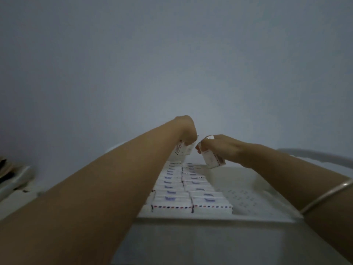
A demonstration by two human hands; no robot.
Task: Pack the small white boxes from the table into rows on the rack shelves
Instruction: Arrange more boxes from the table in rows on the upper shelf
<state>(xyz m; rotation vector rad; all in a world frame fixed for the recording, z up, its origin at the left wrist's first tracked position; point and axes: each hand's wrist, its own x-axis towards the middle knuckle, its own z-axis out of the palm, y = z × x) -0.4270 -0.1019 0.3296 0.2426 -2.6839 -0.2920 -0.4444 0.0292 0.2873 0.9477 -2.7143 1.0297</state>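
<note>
Two rows of small white boxes (188, 188) with red and blue dashed edges run from front to back on the white shelf (254, 199). At the far end of the left row my left hand (186, 131) grips one box (183, 149), held just above the row. My right hand (219, 148) grips another box (213, 158), tilted, above the far end of the right row. Both arms reach forward over the shelf.
A plain pale wall stands right behind the shelf. The shelf's right half shows bare perforated surface (246, 197). Its front lip (210, 219) runs across below the boxes. Blurred clutter (11, 175) lies low at the far left. A bangle (324, 196) circles my right forearm.
</note>
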